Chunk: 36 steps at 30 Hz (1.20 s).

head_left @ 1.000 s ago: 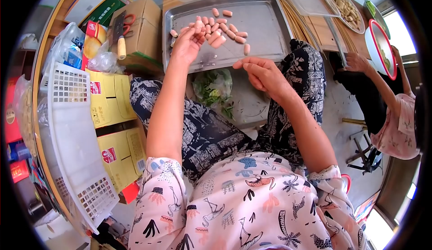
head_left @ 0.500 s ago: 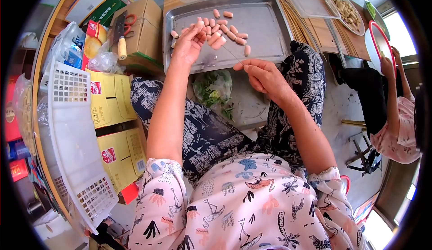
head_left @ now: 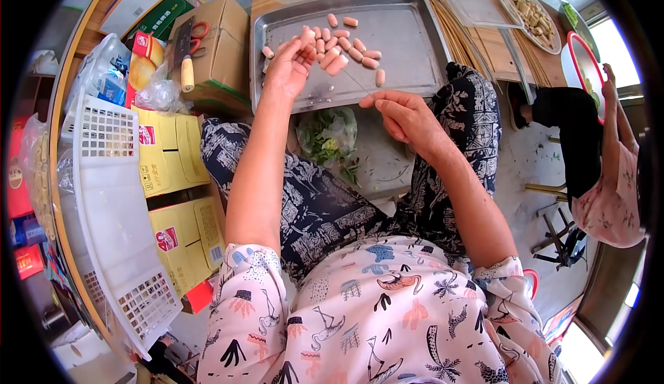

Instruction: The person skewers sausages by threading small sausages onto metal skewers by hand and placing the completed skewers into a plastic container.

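Note:
My right hand (head_left: 406,119) pinches the lower end of a thin skewer (head_left: 357,82) over the front of a metal tray (head_left: 408,38). At the skewer's far end sit a few short pink sausages (head_left: 334,63), side by side. My left hand (head_left: 290,69) is just left of them, fingers curled with the palm partly up. A small sausage (head_left: 307,36) shows at its fingertips, partly covered by them. Several more loose sausages (head_left: 356,55) lie in the tray beyond both hands.
Bundled wooden skewers (head_left: 449,28) lie right of the tray, near a plate of cut food (head_left: 529,17). A bag of leafy greens (head_left: 328,135) is below the tray. Cardboard box (head_left: 218,45), knife (head_left: 185,59) and white basket (head_left: 114,197) stand left. Another person (head_left: 609,197) sits at right.
My hands, the skewer and the sausages look nearly unchanged. At the right, the other person's arms and legs have shifted beside the red-rimmed basin.

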{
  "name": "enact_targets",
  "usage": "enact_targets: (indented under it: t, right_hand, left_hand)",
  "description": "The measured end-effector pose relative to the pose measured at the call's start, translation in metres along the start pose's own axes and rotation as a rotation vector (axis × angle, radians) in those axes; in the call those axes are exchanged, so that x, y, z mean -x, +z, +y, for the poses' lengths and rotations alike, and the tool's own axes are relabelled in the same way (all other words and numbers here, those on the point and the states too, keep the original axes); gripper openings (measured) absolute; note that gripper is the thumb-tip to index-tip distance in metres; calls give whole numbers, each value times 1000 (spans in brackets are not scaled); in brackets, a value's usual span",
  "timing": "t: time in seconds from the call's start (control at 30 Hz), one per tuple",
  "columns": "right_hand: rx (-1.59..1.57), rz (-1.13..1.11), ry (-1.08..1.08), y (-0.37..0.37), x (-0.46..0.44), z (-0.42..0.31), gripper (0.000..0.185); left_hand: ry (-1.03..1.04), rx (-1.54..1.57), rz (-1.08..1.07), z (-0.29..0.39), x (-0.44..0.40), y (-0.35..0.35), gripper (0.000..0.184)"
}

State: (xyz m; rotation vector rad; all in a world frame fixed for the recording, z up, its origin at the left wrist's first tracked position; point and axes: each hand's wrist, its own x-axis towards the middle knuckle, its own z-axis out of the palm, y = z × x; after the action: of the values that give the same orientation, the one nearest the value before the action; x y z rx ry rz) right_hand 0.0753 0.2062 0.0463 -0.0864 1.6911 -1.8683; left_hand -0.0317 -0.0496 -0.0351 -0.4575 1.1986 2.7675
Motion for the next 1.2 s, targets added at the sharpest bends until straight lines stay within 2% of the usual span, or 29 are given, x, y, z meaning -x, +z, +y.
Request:
enact_targets:
  t: [0.13, 0.33, 0.4, 0.5, 0.63, 0.7, 0.8, 0.9, 1.2]
  right_hand:
    - [10, -1, -8, 0, 1, 0, 25]
    - [16, -3, -12, 0, 1, 1, 25]
    - [26, -7, -15, -1, 1, 1, 25]
    - [37, -14, -22, -2, 0, 3, 25]
    - [39, -8, -27, -1, 0, 2, 25]
    - [35, -2, -24, -1, 0, 2, 25]
    - [34, 6, -25, 0, 0, 1, 25]
    - [33, 13, -28, 0, -1, 1, 25]
    - [29, 67, -38, 1, -3, 4, 25]
  left_hand:
    - [-42, -29, -74, 0, -4, -1, 13]
    - [23, -125, -251, 10, 24, 26, 17]
    - [29, -132, -292, 11, 26, 29, 25]
    - [35, -163, -370, 13, 24, 28, 28]
    - [-58, -139, -336, 10, 22, 27, 26]
    - [-64, -75, -249, 7, 25, 32, 27]
    - [-39, -191, -268, 7, 32, 38, 23]
    - [-52, -131, -296, 4, 32, 41, 18]
    - [-51, -159, -331, 0, 32, 45, 18]
